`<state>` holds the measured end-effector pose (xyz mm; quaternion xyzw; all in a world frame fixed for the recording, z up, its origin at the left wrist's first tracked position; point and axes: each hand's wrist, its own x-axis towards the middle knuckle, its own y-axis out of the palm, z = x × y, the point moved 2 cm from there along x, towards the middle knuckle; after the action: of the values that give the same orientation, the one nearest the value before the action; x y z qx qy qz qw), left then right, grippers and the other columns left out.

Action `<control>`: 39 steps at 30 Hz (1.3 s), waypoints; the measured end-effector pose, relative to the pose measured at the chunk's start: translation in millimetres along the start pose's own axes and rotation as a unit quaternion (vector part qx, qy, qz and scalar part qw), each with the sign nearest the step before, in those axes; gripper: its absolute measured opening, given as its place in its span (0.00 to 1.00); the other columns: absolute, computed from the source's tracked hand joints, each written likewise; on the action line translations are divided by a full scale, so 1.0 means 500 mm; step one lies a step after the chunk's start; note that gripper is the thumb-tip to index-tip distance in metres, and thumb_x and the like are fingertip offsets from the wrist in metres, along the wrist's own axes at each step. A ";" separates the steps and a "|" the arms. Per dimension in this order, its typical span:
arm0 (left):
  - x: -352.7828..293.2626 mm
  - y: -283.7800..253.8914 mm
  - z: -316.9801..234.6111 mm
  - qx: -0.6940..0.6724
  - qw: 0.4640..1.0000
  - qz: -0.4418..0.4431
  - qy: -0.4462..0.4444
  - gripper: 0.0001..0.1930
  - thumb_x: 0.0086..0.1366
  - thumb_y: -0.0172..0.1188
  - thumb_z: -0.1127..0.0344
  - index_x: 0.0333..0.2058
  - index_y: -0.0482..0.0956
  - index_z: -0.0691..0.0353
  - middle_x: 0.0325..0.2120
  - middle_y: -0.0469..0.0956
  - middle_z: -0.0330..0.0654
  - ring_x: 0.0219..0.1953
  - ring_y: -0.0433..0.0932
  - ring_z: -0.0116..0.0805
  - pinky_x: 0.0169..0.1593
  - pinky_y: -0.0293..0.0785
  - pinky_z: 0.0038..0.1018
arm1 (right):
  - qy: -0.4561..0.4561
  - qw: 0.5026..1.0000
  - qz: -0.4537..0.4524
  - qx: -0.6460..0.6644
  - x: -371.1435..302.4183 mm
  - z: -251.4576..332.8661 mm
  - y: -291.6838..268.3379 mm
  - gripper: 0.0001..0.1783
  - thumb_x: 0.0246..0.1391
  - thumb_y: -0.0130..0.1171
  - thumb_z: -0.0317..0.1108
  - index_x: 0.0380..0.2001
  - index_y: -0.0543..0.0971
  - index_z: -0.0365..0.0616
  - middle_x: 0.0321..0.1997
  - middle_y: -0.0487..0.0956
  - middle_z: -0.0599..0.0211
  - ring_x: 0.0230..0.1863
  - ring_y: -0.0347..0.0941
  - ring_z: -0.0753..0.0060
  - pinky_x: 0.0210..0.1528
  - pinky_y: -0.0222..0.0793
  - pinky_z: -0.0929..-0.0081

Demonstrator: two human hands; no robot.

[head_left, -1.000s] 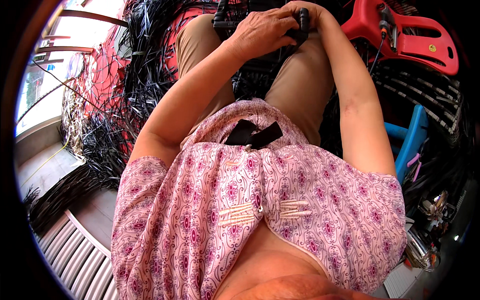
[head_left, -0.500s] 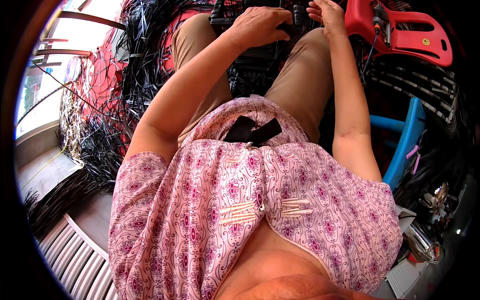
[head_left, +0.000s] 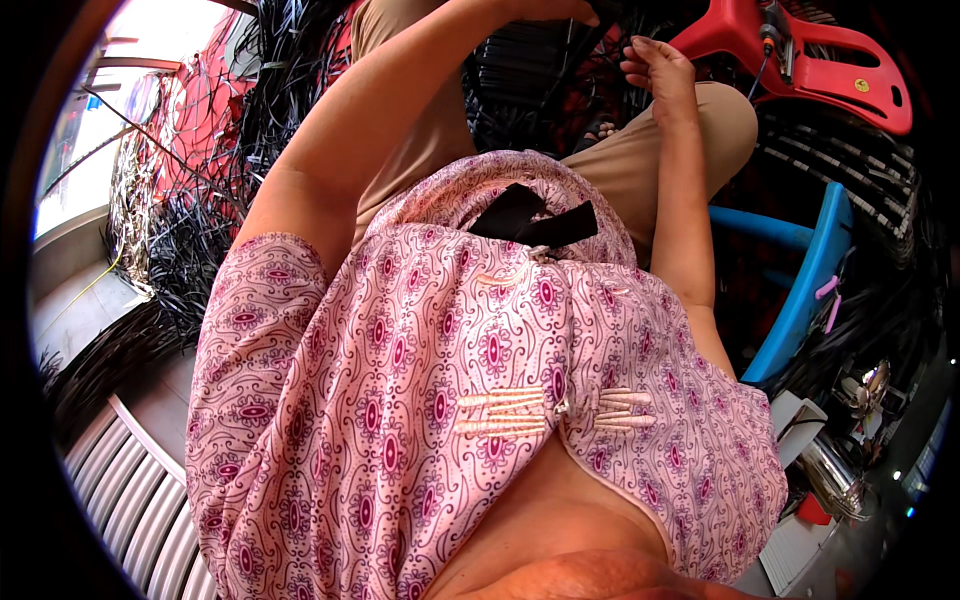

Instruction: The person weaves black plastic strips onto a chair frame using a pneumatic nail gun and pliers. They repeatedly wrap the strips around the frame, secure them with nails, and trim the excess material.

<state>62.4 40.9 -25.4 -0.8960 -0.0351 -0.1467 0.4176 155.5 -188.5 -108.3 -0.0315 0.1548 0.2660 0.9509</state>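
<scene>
At the top edge, my left hand (head_left: 556, 9) is mostly cut off; a thumb or finger points right, and whether it holds anything is hidden. My right hand (head_left: 662, 78) is raised above my right thigh, its fingers curled together. Anything pinched in them is too small to make out. A dark woven-looking piece (head_left: 508, 75) lies between my legs, just below my left hand. Black strips (head_left: 320, 60) are heaped to the left of my left leg.
A red plastic chair (head_left: 840, 75) with a corded tool (head_left: 770, 35) on it stands at the upper right. Below it is a blue plastic stool (head_left: 815, 285). Shiny metal ware (head_left: 835, 475) lies at the lower right, and a white slatted piece (head_left: 140, 500) at the lower left.
My left hand has moved up, partly out of view. The right hand has lowered slightly, its fingers more curled. My right knee has swung outward, and a black piece between the hands has left view.
</scene>
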 end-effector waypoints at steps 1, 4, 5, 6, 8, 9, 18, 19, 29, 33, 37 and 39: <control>0.001 0.003 0.003 -0.005 1.000 0.007 0.006 0.19 0.48 0.75 0.59 0.34 0.80 0.64 0.27 0.81 0.52 0.32 0.81 0.53 0.37 0.75 0.43 | -0.007 1.000 -0.004 -0.003 -0.009 0.004 0.007 0.13 0.61 0.67 0.37 0.44 0.83 0.41 0.37 0.86 0.67 0.31 0.83 0.76 0.31 0.79 0.81; 0.005 0.003 0.020 -0.025 0.999 0.032 0.009 0.19 0.47 0.75 0.62 0.34 0.79 0.65 0.27 0.81 0.50 0.31 0.81 0.48 0.36 0.75 0.41 | -0.035 0.999 -0.005 -0.011 -0.024 0.020 0.038 0.12 0.61 0.66 0.35 0.43 0.82 0.38 0.35 0.85 0.65 0.28 0.82 0.76 0.28 0.78 0.81; 0.005 0.005 0.029 -0.038 0.998 0.044 0.002 0.19 0.46 0.76 0.62 0.34 0.79 0.65 0.27 0.81 0.49 0.31 0.81 0.46 0.36 0.76 0.40 | -0.045 0.999 -0.001 -0.012 -0.026 0.022 0.049 0.12 0.61 0.66 0.34 0.43 0.82 0.37 0.34 0.85 0.66 0.28 0.82 0.76 0.28 0.77 0.81; 0.016 0.010 0.029 -0.056 0.997 0.060 0.002 0.19 0.46 0.76 0.63 0.34 0.79 0.65 0.26 0.81 0.49 0.31 0.81 0.44 0.36 0.76 0.39 | -0.056 0.998 -0.006 -0.014 -0.024 0.027 0.049 0.12 0.61 0.66 0.34 0.44 0.82 0.37 0.34 0.85 0.66 0.28 0.81 0.77 0.27 0.77 0.82; 0.030 0.031 0.029 -0.093 0.991 0.097 -0.024 0.20 0.46 0.76 0.64 0.35 0.79 0.66 0.27 0.81 0.48 0.31 0.81 0.42 0.36 0.76 0.38 | -0.055 0.998 -0.015 -0.026 -0.030 0.017 0.043 0.13 0.61 0.66 0.34 0.43 0.82 0.37 0.34 0.84 0.67 0.28 0.81 0.78 0.27 0.76 0.82; 0.020 0.017 0.031 -0.096 0.989 0.103 -0.050 0.20 0.46 0.76 0.64 0.35 0.79 0.66 0.27 0.81 0.48 0.31 0.81 0.40 0.36 0.76 0.37 | -0.062 0.998 0.004 -0.028 -0.030 0.021 0.062 0.13 0.61 0.66 0.34 0.43 0.82 0.36 0.33 0.84 0.67 0.27 0.80 0.78 0.27 0.76 0.82; 0.035 0.028 0.005 -0.123 0.981 0.137 -0.059 0.22 0.48 0.76 0.66 0.41 0.79 0.65 0.26 0.80 0.42 0.26 0.80 0.33 0.31 0.76 0.32 | -0.096 0.987 -0.050 -0.121 -0.090 0.016 0.086 0.13 0.58 0.68 0.35 0.39 0.82 0.36 0.30 0.84 0.67 0.27 0.80 0.78 0.30 0.75 0.77; 0.035 0.030 0.009 -0.123 0.981 0.134 -0.060 0.22 0.48 0.76 0.66 0.41 0.79 0.65 0.26 0.80 0.42 0.26 0.80 0.33 0.31 0.76 0.32 | -0.113 0.979 -0.063 -0.158 -0.097 0.019 0.094 0.13 0.58 0.68 0.36 0.39 0.83 0.35 0.29 0.84 0.67 0.27 0.80 0.78 0.30 0.75 0.76; 0.021 0.026 -0.006 0.006 1.000 0.015 -0.016 0.33 0.49 0.77 0.60 0.53 0.76 0.63 0.45 0.80 0.46 0.40 0.83 0.38 0.45 0.79 0.33 | -0.288 0.855 -0.176 -0.393 -0.092 0.074 0.096 0.23 0.51 0.74 0.49 0.26 0.82 0.36 0.21 0.82 0.58 0.25 0.81 0.55 0.31 0.74 0.62; 0.012 0.022 -0.016 -0.037 0.997 -0.021 -0.061 0.42 0.49 0.78 0.53 0.60 0.71 0.63 0.50 0.78 0.47 0.44 0.83 0.39 0.50 0.80 0.34 | -0.291 0.863 -0.177 -0.373 -0.094 0.078 0.093 0.22 0.50 0.75 0.47 0.25 0.81 0.37 0.22 0.83 0.56 0.25 0.81 0.56 0.31 0.74 0.62; 0.012 0.026 -0.033 0.031 0.998 -0.016 -0.056 0.42 0.48 0.79 0.50 0.59 0.73 0.62 0.51 0.78 0.48 0.46 0.84 0.40 0.51 0.80 0.35 | -0.319 0.872 -0.179 -0.325 -0.099 0.071 0.095 0.18 0.50 0.75 0.42 0.27 0.81 0.37 0.23 0.83 0.59 0.25 0.81 0.59 0.31 0.74 0.63; 0.009 0.031 -0.047 0.071 0.996 0.004 -0.050 0.41 0.48 0.79 0.50 0.59 0.74 0.60 0.52 0.79 0.48 0.47 0.84 0.40 0.51 0.80 0.35 | -0.321 0.881 -0.177 -0.300 -0.100 0.063 0.092 0.16 0.50 0.75 0.39 0.29 0.81 0.38 0.24 0.83 0.60 0.26 0.81 0.62 0.31 0.74 0.65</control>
<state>64.2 13.0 -21.1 -0.8706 -0.0625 -0.0975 0.4782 99.8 -169.4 -62.0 -0.2549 -0.2546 0.1223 0.9248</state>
